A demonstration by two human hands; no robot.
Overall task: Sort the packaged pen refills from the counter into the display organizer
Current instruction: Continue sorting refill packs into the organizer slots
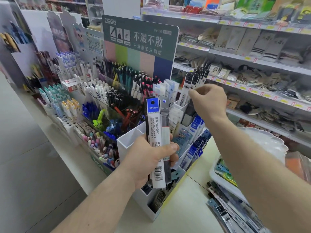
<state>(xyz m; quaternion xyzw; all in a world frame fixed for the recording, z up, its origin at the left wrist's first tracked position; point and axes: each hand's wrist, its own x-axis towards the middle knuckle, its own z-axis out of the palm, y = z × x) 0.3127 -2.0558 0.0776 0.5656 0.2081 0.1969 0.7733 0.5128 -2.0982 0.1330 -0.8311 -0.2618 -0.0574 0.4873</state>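
While the left hand (148,158) grips a fanned stack of refill packs (157,132) as ready stock, the right hand (208,100) pinches black-packaged refills (193,83), seating them in the display organizer (127,140) beyond.

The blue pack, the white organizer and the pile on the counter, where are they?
blue pack (152,107): head view, its blue header card.
white organizer (127,140): head view, front white wall.
pile of refills (227,207): head view, middle of the packs.
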